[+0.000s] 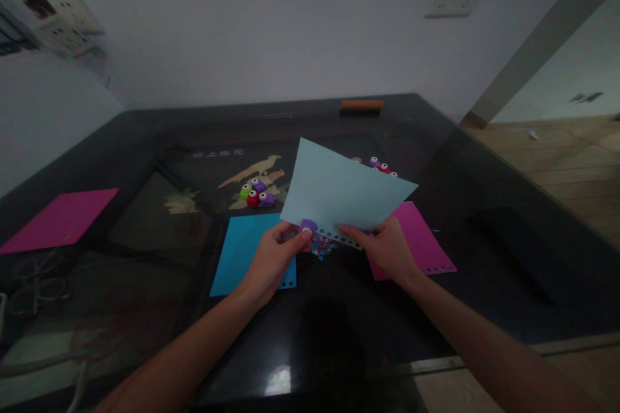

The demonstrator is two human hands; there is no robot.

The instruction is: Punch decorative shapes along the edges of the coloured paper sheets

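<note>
My left hand [278, 251] is closed around a small purple craft punch [307, 226], its thumb on the white button. The punch sits at the lower left corner of a pale blue sheet of paper [346, 187]. My right hand [387, 245] pinches the sheet's lower edge, where a row of small punched holes runs. Below the sheet lies a small pile of pink and blue paper cutouts [322, 246]. A blue sheet [247, 245] with holes lies under my left hand, and a pink sheet [423, 239] with holes lies by my right.
Several colourful punches [256, 193] stand left of the held sheet, and more punches [380, 164] are partly hidden behind it. Another pink sheet [68, 216] lies at far left. An orange-brown bar [361, 105] rests by the wall. The tabletop [339, 322] is dark and glossy.
</note>
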